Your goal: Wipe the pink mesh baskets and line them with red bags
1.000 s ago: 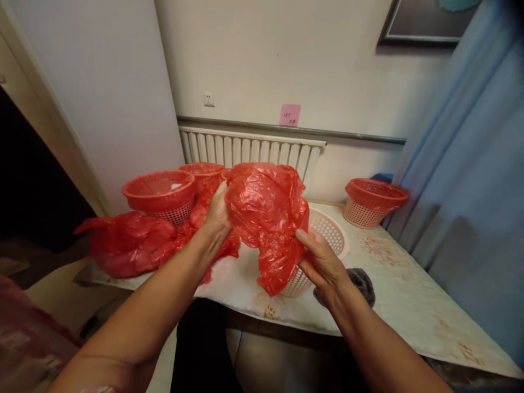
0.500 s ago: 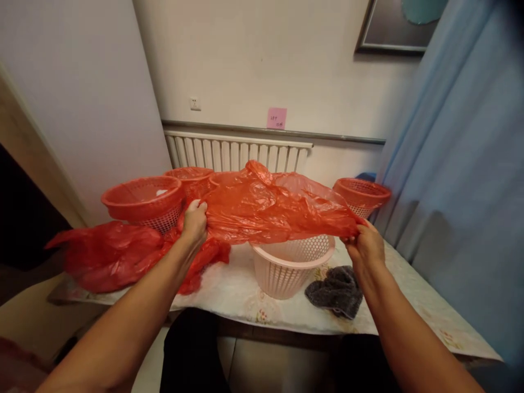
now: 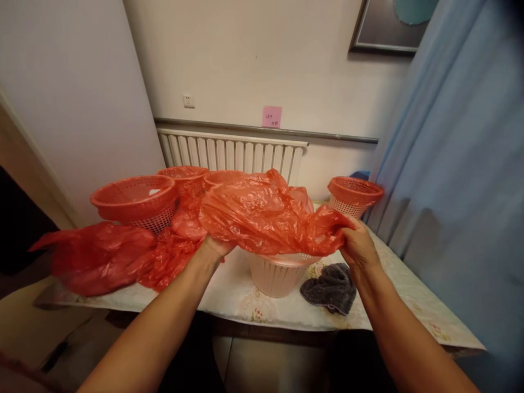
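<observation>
Red plastic bag (image 3: 262, 215): crumpled and translucent, held up between the two hands above the near middle of the bench (image 3: 393, 284); it hides most of the basket opening below, and whether it touches the rim cannot be told.
Left hand (image 3: 220, 245): at the bag's near left edge, palm against it; the fingers go out of sight under the plastic, so how firmly they close cannot be told.
Right hand (image 3: 359, 244): clamped on the bag's gathered right end, well apart from the left hand.
Pale pink basket (image 3: 278, 275): upright on the bench, directly beneath the bag, with perforated sides.
Dark gray cloth (image 3: 331, 289): bunched up just right of the pale pink basket.
Red-lined baskets: a large one (image 3: 133, 199) at left with something white inside, two more (image 3: 184, 173) behind and right of it, and one (image 3: 355, 191) at the far right.
Loose red bags (image 3: 102, 256): heaped at left, in front of the large lined basket.
Bench covering (image 3: 257, 311): pale, with a floral print.
Far wall (image 3: 229, 60): white radiator (image 3: 233, 153), pink note (image 3: 272, 117), socket (image 3: 189, 101) and framed picture (image 3: 385, 30).
Right side: blue curtain (image 3: 450, 164).
</observation>
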{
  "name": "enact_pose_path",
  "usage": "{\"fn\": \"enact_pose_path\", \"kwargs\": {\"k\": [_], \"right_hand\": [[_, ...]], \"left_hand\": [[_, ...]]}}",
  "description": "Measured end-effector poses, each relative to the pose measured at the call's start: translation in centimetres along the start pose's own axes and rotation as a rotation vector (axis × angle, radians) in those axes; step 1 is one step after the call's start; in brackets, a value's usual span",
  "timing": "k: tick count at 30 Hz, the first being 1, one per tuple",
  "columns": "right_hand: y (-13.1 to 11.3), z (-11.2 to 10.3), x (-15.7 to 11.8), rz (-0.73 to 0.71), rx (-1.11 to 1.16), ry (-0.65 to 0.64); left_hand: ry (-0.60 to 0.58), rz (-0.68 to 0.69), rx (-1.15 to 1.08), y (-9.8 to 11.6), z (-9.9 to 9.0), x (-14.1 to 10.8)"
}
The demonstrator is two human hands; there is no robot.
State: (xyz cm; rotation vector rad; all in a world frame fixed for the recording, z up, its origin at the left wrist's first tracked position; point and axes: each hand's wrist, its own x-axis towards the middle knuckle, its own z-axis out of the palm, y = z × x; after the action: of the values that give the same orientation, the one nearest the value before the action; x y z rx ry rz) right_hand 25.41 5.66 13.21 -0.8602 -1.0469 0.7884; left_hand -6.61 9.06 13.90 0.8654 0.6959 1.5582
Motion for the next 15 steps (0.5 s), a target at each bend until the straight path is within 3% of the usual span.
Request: {"fn": "enact_pose_path", "kwargs": {"k": [5, 8, 15], "right_hand": [[0.0, 0.2, -0.8, -0.249, -0.533, 0.090], [-0.1, 0.9, -1.0, -0.304, -0.665, -0.049], [0.1, 2.8, -1.2, -0.300, -0.694, -0.367]], "left_hand": [[-0.168, -0.093, -0.063, -0.9, 0.3, -1.0], [-0.212, -0.091, -0.034, -0.9, 0.3, -1.1], [-0.303, -0.061, 0.078, -1.5, 1.0, -1.3]]}}
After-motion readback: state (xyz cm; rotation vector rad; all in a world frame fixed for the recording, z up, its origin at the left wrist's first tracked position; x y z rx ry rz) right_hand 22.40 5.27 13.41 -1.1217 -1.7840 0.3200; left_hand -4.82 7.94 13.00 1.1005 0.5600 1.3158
